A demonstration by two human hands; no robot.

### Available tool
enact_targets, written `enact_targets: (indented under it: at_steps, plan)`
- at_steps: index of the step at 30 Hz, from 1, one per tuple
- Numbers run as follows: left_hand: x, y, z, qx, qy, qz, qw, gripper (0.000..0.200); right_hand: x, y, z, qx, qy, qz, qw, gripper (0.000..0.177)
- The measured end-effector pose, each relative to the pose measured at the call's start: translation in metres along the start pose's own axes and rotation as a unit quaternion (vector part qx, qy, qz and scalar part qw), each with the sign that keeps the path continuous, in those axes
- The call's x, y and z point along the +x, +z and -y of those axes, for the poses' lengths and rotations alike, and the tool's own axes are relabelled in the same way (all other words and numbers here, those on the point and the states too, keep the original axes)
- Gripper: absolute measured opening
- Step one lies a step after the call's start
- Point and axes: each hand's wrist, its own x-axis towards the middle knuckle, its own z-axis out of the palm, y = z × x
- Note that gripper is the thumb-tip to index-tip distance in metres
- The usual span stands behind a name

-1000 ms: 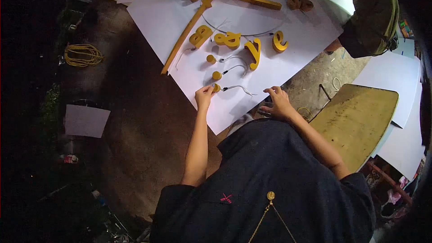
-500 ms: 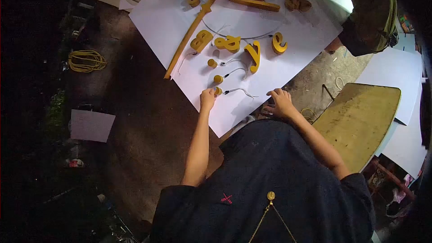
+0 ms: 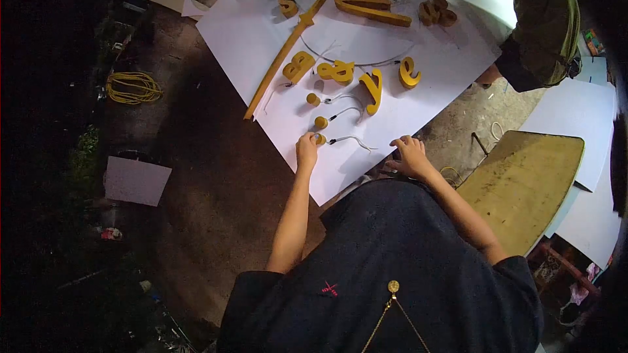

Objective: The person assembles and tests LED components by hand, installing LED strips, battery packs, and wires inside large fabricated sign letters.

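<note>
Left hand (image 3: pixel 306 150) sets the yellow dot (image 3: pixel 320 138) down on the white sheet (image 3: pixel 242 46).
Within the last second the hand has lowered, so the dot looks nearly seated. It is small and round with a white wire, pinched below-left of the letter y (image 3: pixel 374 90). The right hand (image 3: pixel 411 155) rests spread and empty below the y.

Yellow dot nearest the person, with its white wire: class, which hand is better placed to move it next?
Left, probably. The left hand touches the yellow dot, while the right hand rests apart at the near edge of the white sheet, beyond the wire.
</note>
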Motion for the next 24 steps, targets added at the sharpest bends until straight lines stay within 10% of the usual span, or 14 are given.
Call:
enact_targets:
  at_steps: [12,18,22,24]
  plan:
    - [-0.008,-0.048,-0.011,-0.050,-0.081,-0.106,0.990,0.027,-0.005,-0.015,-0.020,0.055,-0.006,0.010,0.998,0.051]
    - [-0.029,-0.075,0.101,-0.076,-0.102,-0.172,0.977,0.031,-0.025,-0.012,-0.112,0.192,0.032,-0.024,0.981,0.046]
    - [-0.091,-0.031,0.240,-0.032,-0.328,-0.095,0.939,0.043,-0.063,0.027,-0.210,0.141,0.157,0.036,0.977,0.043]
    - [-0.156,-0.028,0.194,0.092,-0.372,-0.035,0.923,0.050,-0.084,0.059,-0.282,0.095,0.197,0.156,0.963,0.044]
